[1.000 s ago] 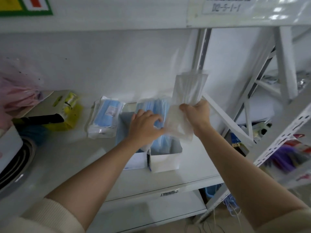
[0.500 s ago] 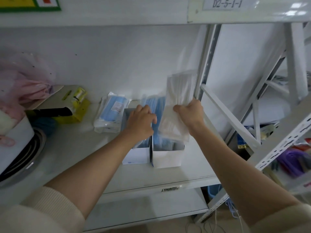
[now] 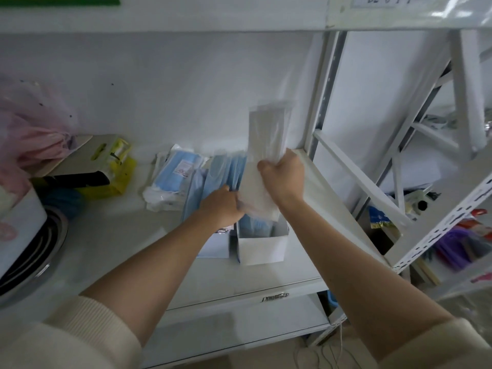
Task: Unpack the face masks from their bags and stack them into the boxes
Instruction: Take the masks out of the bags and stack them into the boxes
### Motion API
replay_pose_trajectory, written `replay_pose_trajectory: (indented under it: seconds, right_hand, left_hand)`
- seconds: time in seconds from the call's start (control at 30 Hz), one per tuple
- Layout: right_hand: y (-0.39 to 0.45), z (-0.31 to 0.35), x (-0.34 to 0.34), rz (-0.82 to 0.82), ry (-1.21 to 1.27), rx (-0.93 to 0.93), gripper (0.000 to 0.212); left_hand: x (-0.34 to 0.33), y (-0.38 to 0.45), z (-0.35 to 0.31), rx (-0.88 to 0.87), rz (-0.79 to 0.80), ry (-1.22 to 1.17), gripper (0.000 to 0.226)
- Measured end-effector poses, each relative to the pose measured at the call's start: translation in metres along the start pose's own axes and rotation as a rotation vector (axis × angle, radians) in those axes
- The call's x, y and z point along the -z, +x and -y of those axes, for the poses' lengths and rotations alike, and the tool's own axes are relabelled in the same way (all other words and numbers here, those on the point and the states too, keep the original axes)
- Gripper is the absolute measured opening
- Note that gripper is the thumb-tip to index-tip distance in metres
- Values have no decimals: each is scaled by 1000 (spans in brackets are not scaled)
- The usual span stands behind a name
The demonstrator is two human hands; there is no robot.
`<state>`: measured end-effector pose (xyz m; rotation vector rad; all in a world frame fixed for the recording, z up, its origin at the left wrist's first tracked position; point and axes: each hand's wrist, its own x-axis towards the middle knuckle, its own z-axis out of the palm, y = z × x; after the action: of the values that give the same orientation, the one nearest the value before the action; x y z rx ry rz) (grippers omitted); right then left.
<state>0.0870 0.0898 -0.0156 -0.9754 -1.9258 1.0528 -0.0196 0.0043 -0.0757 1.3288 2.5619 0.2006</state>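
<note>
The right hand [image 3: 283,179] grips the limp, slippery bag [image 3: 266,145] mid-length above the box [image 3: 262,246], while at its 8 o'clock the left hand [image 3: 222,207] presses soft masks [image 3: 226,171] down.

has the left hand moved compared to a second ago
Yes. The left hand has slid right along the blue masks, over the right-hand white box, and now meets the clear bag held by the right hand.
</note>
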Motion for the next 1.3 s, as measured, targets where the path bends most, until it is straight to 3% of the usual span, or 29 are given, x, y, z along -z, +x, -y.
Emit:
replay_pose_trajectory:
  seconds: [0.17, 0.37, 0.5, 0.6, 0.67, 0.8, 0.97, 1.13, 1.3]
  right_hand:
    - [1, -8, -12, 67, -195, 14, 15]
    - [9, -19, -6, 103, -388, -14, 25]
    - [3, -12, -12, 116, -483, 56, 23]
    - [-11, -2, -28, 240, -539, 86, 22]
    - [-21, -3, -38, 331, -592, 41, 23]
    - [-21, -15, -36, 342, -648, -80, 25]
    - [-13, -13, -42, 455, -664, -137, 31]
    - [-5, -9, -59, 354, -572, -168, 34]
    - [-4, -26, -65, 595, -696, -123, 30]
  left_hand:
    - [10, -3, 13, -25, 138, -192, 33]
    - [17, 1, 30, -17, 235, -291, 72]
    - [16, 4, 30, -36, 210, -310, 65]
    - [11, 5, 30, -86, 171, -302, 53]
    - [9, 4, 29, -110, 136, -323, 45]
    - [6, 3, 30, -94, 120, -358, 50]
    - [4, 7, 21, -109, 123, -327, 37]
    - [4, 9, 26, -115, 156, -325, 34]
    - [2, 8, 31, -112, 160, -373, 44]
